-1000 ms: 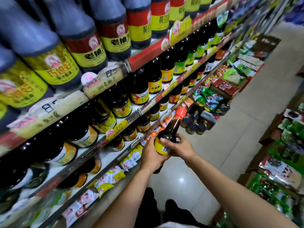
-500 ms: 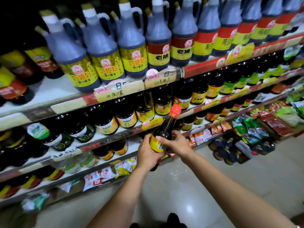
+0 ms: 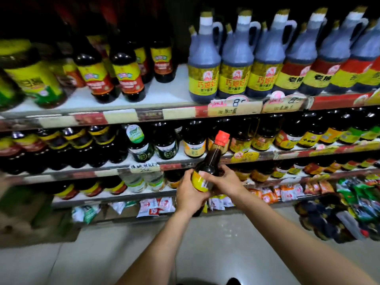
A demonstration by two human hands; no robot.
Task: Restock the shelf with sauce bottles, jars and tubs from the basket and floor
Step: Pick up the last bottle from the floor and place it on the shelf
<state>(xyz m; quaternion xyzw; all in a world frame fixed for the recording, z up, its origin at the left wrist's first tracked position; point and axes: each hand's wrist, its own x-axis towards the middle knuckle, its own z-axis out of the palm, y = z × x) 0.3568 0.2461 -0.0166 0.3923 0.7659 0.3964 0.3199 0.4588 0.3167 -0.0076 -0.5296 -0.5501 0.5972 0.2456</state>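
1. Sauce bottle (image 3: 207,167): dark liquid, red cap, yellow label; held in front of the shelf (image 3: 123,117) at centre frame, tilted with the cap toward 1 o'clock; cap overlaps the second-tier bottles

2. Left hand (image 3: 188,195): wrapped around the lower body and label of the sauce bottle from 8 o'clock, fingers closed on it

3. Right hand (image 3: 224,183): closed on the sauce bottle's shoulder from 4 o'clock, thumb lying across the top of the label

4. Handled jugs (image 3: 236,64): row of large grey-blue jugs with yellow labels, top tier, 1 o'clock of the held bottle, standing upright side by side

5. Dark bottles with red-and-yellow labels (image 3: 127,79): top tier, 11 o'clock

6. Second-tier bottles (image 3: 164,145): dark, packed close; one carries a green neck tag

7. Price tags (image 3: 234,106): handwritten cards clipped to the top shelf edge; figures blurred

8. Sachet packs (image 3: 152,206): white and red, bottom tier, 7 o'clock of the hands

9. Floor (image 3: 236,243): pale glossy tile, below both forearms
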